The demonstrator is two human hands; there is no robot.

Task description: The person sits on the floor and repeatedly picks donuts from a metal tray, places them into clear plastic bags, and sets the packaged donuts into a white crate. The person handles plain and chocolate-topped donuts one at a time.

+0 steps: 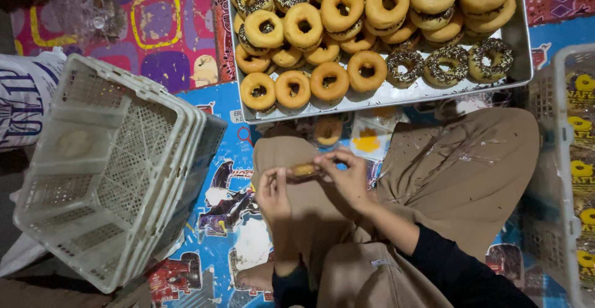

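Both the left hand and right hand pinch one small doughnut over the lap, just below the metal tray, so a loose fingertip grip could drop it onto the floor mat.

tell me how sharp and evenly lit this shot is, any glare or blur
Head view: the tray of doughnuts is bright and fairly sharp, with mild glare on its metal rim; the left hand and right hand are slightly soft around the small wrapped doughnut; corners fall dark, especially lower left; the stacked white baskets bow a little from wide-angle distortion.
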